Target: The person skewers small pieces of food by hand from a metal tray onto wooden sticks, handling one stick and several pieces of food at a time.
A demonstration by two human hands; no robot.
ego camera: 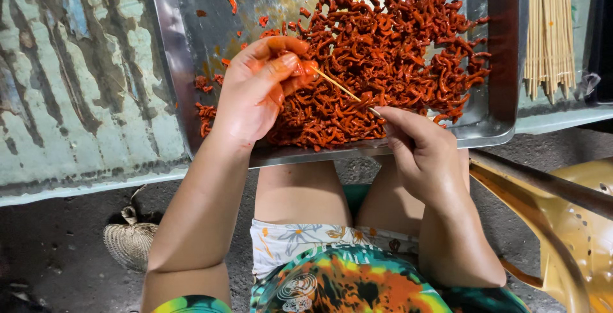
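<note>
The thin wooden skewer (341,87) lies slanted between both hands, above the metal tray (172,64). The right hand (421,153) pinches its lower end; the left hand (258,89) pinches red marinated pieces (383,51) onto its upper tip.

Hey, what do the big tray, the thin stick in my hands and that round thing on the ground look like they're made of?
The large rectangular tray looks like bare metal, probably steel: grey, shiny, reflective. The thin pale skewer, held between left hand and right hand, looks like bamboo or wood, matt and straw-coloured. The round tan object on the ground seems woven from plant fibre; ribbed weave shows.
</note>
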